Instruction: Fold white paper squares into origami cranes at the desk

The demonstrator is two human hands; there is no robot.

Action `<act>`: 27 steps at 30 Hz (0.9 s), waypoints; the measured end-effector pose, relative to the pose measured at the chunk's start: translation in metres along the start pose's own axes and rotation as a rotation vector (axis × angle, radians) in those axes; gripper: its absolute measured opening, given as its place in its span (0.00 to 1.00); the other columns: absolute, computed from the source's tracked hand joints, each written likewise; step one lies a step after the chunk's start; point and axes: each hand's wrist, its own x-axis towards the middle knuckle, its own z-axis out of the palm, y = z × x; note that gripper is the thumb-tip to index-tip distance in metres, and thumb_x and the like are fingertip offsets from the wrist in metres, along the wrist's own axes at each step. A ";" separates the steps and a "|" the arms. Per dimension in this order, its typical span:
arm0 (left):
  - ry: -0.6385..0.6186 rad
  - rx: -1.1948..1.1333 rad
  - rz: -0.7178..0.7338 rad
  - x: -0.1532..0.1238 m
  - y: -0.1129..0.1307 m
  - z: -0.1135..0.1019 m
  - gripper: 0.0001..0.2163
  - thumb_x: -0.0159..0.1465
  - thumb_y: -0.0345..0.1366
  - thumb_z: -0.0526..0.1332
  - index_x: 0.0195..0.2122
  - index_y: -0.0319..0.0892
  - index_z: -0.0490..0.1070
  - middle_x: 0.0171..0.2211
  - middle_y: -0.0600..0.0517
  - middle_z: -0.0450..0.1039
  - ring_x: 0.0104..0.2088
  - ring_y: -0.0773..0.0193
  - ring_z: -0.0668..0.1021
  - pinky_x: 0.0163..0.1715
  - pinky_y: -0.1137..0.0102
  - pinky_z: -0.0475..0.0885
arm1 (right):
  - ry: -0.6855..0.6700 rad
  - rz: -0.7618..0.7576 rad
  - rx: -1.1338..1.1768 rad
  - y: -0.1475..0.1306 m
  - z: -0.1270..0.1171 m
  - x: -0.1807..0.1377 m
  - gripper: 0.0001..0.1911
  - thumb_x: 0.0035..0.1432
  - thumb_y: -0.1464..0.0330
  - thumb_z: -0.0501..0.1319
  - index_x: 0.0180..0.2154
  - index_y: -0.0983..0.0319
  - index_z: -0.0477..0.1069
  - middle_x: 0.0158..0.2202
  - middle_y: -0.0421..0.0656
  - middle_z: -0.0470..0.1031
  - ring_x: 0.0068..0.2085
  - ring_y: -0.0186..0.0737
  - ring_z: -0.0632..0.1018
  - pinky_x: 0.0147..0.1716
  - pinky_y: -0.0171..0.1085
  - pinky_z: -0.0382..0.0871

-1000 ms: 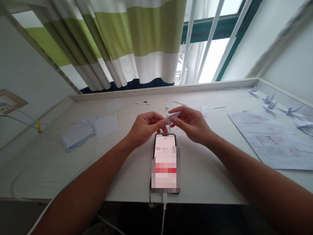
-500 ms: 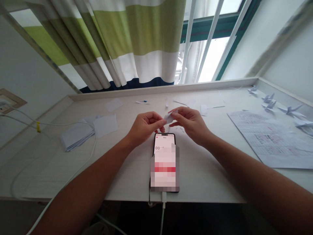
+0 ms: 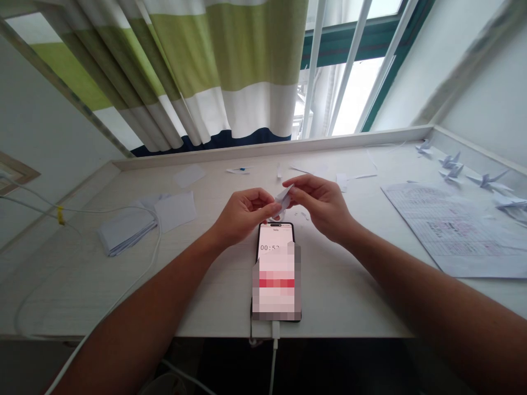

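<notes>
Both my hands meet above the desk around a small folded piece of white paper (image 3: 284, 198). My left hand (image 3: 242, 214) pinches its lower left end between thumb and fingers. My right hand (image 3: 323, 203) pinches its upper right part, fingers curled. Just below the hands lies a phone (image 3: 275, 271) flat on the white desk (image 3: 206, 285), its screen showing a timer and a charging cable plugged into its near end.
A stack of white paper squares (image 3: 135, 225) lies at the left beside a white cable (image 3: 154, 241). A printed sheet (image 3: 453, 230) lies at the right, with several folded paper cranes (image 3: 453, 167) beyond it. Paper scraps (image 3: 341, 181) litter the far desk under a striped curtain (image 3: 214, 71).
The folded paper has become smaller and more upright between my fingers as my right hand closed in toward the left. The view has shifted slightly.
</notes>
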 end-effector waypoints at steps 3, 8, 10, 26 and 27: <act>-0.019 -0.002 -0.005 0.000 0.001 -0.001 0.12 0.61 0.42 0.73 0.34 0.39 0.77 0.30 0.49 0.82 0.31 0.65 0.83 0.30 0.72 0.76 | 0.013 0.048 0.049 0.000 0.001 0.001 0.08 0.61 0.64 0.69 0.40 0.60 0.80 0.34 0.41 0.81 0.35 0.38 0.82 0.41 0.43 0.81; 0.012 -0.002 -0.029 0.000 0.004 0.002 0.13 0.60 0.43 0.74 0.33 0.38 0.77 0.28 0.49 0.82 0.29 0.64 0.83 0.29 0.71 0.76 | -0.027 0.058 0.032 -0.003 0.002 0.001 0.14 0.64 0.57 0.67 0.40 0.61 0.80 0.35 0.43 0.80 0.36 0.38 0.82 0.40 0.42 0.81; 0.025 0.002 -0.026 0.000 0.005 0.004 0.14 0.59 0.44 0.75 0.32 0.38 0.77 0.28 0.49 0.82 0.29 0.64 0.83 0.29 0.71 0.76 | -0.039 0.056 -0.016 -0.003 0.002 0.000 0.16 0.60 0.56 0.72 0.41 0.61 0.80 0.34 0.42 0.80 0.36 0.39 0.82 0.40 0.42 0.80; -0.026 0.053 -0.112 0.000 0.003 0.003 0.15 0.59 0.46 0.74 0.36 0.38 0.79 0.29 0.48 0.82 0.30 0.62 0.83 0.31 0.70 0.76 | -0.011 0.096 0.051 -0.003 0.001 0.000 0.15 0.51 0.61 0.77 0.39 0.60 0.82 0.37 0.43 0.84 0.39 0.41 0.83 0.45 0.46 0.81; -0.034 0.061 -0.113 0.000 0.003 0.003 0.15 0.60 0.46 0.74 0.37 0.38 0.79 0.29 0.48 0.83 0.31 0.62 0.84 0.31 0.70 0.76 | -0.005 0.091 0.049 -0.003 0.001 0.000 0.15 0.51 0.61 0.77 0.39 0.60 0.82 0.36 0.43 0.84 0.39 0.41 0.83 0.46 0.46 0.81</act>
